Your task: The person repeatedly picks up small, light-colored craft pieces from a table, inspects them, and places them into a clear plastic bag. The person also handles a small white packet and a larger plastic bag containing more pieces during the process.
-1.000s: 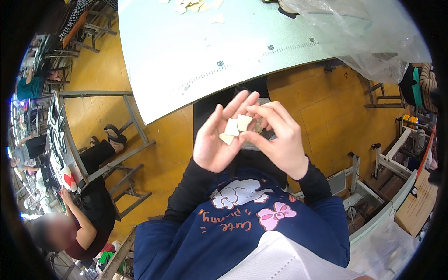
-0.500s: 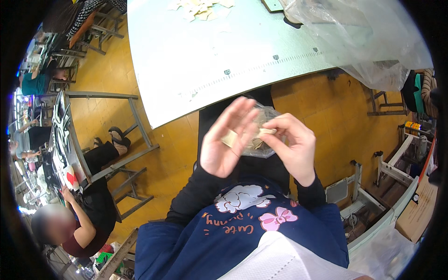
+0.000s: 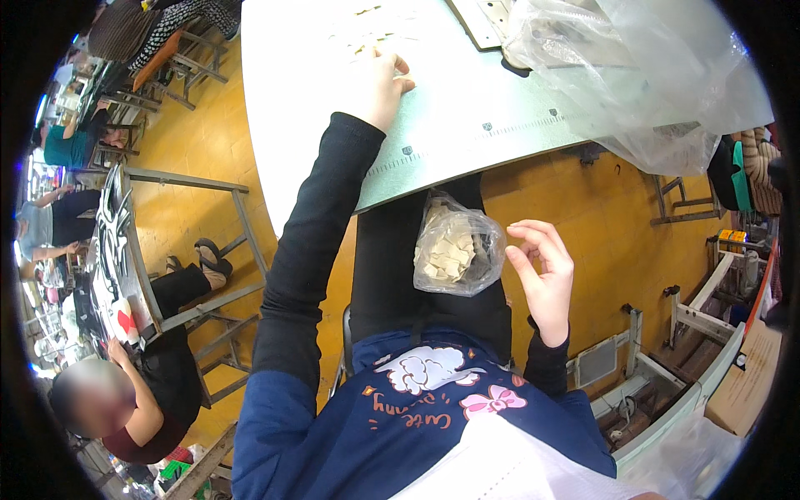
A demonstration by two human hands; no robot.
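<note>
My left hand (image 3: 385,86) reaches over the pale table, its fingers apart beside several thin cream-coloured pieces (image 3: 371,37). Glare washes out its fingertips, and I see nothing held in it. Across my lap rests a clear plastic bag (image 3: 479,282) with many small cream pieces (image 3: 450,246) inside, its mouth turned up. Just right of the bag, my right hand (image 3: 546,283) hovers with thumb and fingers apart, holding nothing and not touching the bag.
The table (image 3: 308,125) has a ruler scale along its near edge. A large clear plastic sheet (image 3: 633,67) drapes over its right side. At left, a person (image 3: 150,400) sits by a metal-framed bench (image 3: 137,283). A metal frame (image 3: 700,317) stands at right.
My left hand has left the bag and moved up to the pieces on the table. My right hand no longer holds a cream piece and has drawn slightly right. The bag is now uncovered.
</note>
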